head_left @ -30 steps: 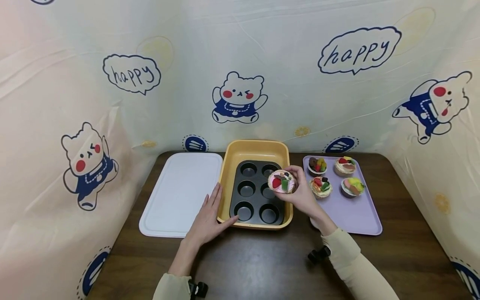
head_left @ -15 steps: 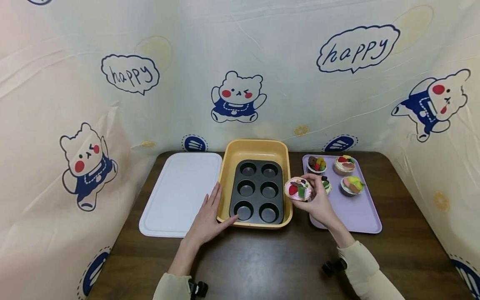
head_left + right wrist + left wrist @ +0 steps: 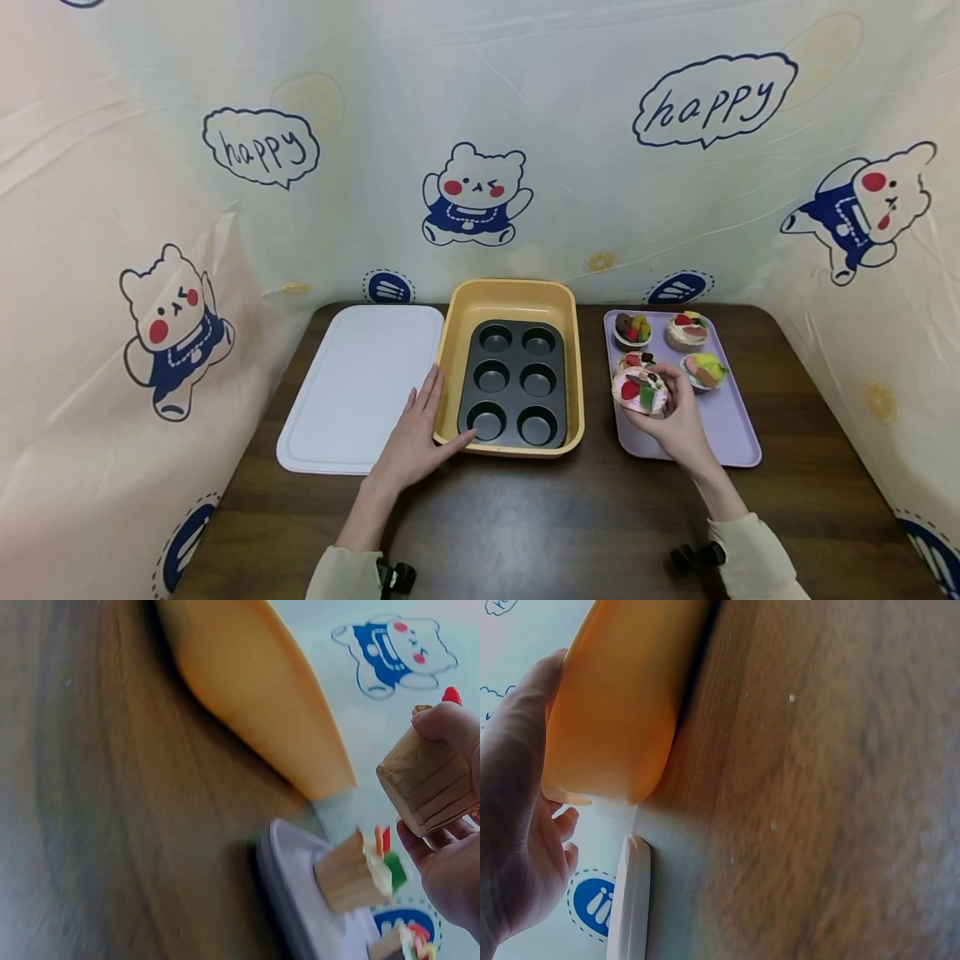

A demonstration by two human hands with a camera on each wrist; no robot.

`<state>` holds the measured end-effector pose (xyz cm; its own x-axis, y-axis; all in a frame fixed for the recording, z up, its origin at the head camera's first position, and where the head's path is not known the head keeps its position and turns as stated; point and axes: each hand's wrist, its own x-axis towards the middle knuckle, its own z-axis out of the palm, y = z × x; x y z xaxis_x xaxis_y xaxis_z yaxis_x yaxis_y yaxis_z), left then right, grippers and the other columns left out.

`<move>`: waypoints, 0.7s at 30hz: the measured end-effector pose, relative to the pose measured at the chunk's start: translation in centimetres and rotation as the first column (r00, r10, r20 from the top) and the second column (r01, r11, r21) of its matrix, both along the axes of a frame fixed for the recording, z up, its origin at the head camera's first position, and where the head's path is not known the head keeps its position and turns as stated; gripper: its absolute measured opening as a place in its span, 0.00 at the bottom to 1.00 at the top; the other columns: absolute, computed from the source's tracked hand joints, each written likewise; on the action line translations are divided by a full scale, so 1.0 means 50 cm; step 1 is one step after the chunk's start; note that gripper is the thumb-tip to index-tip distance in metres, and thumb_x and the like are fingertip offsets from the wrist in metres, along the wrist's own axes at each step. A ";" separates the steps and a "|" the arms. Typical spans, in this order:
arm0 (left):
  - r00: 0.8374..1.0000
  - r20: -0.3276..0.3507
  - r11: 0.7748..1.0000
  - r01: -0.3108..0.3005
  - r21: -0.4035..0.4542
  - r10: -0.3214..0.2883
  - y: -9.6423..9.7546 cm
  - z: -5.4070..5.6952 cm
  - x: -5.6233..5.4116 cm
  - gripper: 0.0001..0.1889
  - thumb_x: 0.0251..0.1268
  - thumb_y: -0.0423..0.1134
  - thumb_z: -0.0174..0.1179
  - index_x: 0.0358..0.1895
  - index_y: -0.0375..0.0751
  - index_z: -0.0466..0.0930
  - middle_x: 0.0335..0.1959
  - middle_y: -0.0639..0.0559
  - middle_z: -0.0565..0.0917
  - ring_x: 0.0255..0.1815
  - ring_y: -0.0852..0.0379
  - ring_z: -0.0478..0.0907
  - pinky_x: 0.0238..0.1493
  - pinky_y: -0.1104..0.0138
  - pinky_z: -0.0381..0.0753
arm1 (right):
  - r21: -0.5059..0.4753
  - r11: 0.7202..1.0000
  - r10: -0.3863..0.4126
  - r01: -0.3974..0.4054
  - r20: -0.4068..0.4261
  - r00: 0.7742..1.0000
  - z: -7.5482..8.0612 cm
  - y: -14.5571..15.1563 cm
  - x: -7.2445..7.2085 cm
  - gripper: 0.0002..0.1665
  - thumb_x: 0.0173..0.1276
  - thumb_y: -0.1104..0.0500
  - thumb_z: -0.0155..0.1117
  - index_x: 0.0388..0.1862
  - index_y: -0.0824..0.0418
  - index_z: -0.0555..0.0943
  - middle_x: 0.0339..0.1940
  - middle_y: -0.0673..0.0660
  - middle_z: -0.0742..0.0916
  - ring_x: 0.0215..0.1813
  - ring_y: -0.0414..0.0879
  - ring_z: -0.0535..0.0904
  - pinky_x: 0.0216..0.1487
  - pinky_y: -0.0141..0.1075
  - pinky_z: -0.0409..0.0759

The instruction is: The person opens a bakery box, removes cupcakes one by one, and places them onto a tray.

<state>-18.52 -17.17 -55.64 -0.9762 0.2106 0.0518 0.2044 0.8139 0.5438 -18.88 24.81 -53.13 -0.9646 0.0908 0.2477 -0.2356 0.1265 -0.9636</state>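
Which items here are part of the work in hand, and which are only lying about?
In hand:
- right hand holding a pink cupcake over the purple tray
- left hand resting on the yellow tub
- muffin tin, all cups empty
- four cupcakes on the tray

Lying about:
- white board
- bear-print cloth

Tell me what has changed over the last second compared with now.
The right hand, gripping the pink-frosted cupcake, carried it rightward from above the black six-cup muffin tin to over the lavender plastic tray; it has not let go. The left hand stayed resting on the yellow rectangular tub, and the four other cupcakes on the tray did not move.
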 end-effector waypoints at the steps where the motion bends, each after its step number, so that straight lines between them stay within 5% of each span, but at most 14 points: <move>1: 1.000 -0.003 1.000 0.001 -0.001 -0.001 0.000 0.000 0.000 0.64 0.67 0.74 0.65 0.93 0.46 0.41 0.96 0.55 0.40 0.96 0.48 0.45 0.95 0.46 0.45 | 0.004 1.000 -0.013 0.013 0.008 1.000 -0.003 0.006 0.004 0.46 0.55 0.85 0.73 0.71 0.79 0.63 0.58 0.33 0.81 0.62 0.23 0.77 0.64 0.12 0.74; 12: 1.000 -0.010 1.000 0.002 0.001 -0.002 -0.001 -0.005 0.001 0.64 0.66 0.77 0.63 0.93 0.47 0.40 0.96 0.56 0.40 0.96 0.49 0.45 0.95 0.46 0.46 | 0.119 0.981 -0.159 0.151 0.056 0.986 -0.036 0.084 0.045 0.47 0.57 0.83 0.76 0.72 0.75 0.62 0.57 0.31 0.78 0.58 0.21 0.75 0.60 0.09 0.72; 21: 1.000 -0.012 1.000 0.000 0.007 0.001 0.000 -0.003 0.000 0.63 0.67 0.73 0.66 0.93 0.47 0.40 0.96 0.55 0.40 0.96 0.47 0.46 0.95 0.46 0.46 | 0.206 0.937 -0.314 0.282 0.139 0.939 -0.061 0.130 0.076 0.50 0.58 0.81 0.78 0.75 0.74 0.62 0.53 0.27 0.76 0.52 0.15 0.74 0.53 0.07 0.73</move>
